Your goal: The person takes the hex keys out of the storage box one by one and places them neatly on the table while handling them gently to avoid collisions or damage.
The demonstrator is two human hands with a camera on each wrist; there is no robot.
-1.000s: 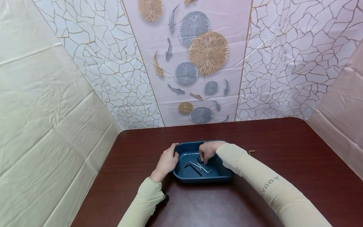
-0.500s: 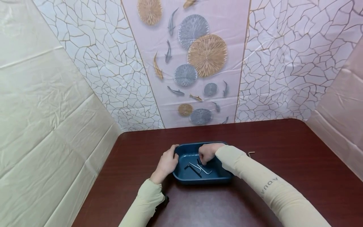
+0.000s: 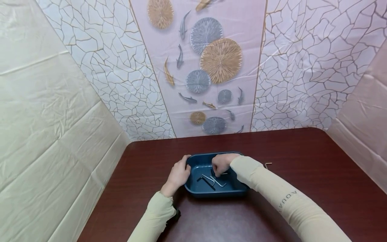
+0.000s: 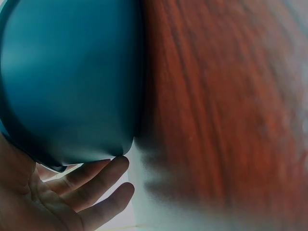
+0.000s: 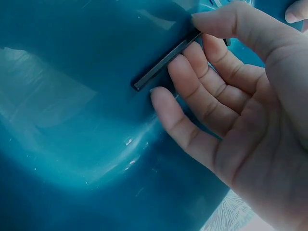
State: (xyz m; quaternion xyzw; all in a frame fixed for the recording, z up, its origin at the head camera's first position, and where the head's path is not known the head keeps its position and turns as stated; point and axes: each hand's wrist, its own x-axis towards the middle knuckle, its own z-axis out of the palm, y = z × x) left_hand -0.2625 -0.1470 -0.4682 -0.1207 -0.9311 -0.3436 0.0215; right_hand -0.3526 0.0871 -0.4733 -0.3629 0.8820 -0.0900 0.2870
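- Patterned wall (image 3: 302, 84) backs a dark red table (image 3: 296, 151), where a person bends to a blue tray (image 3: 216, 194).
- Right hand (image 3: 221, 163) pinches a black key (image 5: 163, 62) between thumb and fingertips inside the tray; one finger stands apart from it.
- Newly visible in the head view, a thin bright line shows just right of that hand, unseen half a second ago: probably the same key's shaft, suggesting it is turning or lifting in the fingers, though not yet out of the tray.
- Close by, a second black key (image 3: 208, 184) and two silver keys (image 3: 218, 182) lie on the tray floor, unmoved.
- Left hand (image 3: 177, 174), unchanged, holds the tray's left end, thumb inside the rim, fingers outside.
- Outside, to the right, a brass key (image 3: 268, 163) rests on the table, partly behind the right sleeve (image 3: 273, 183).
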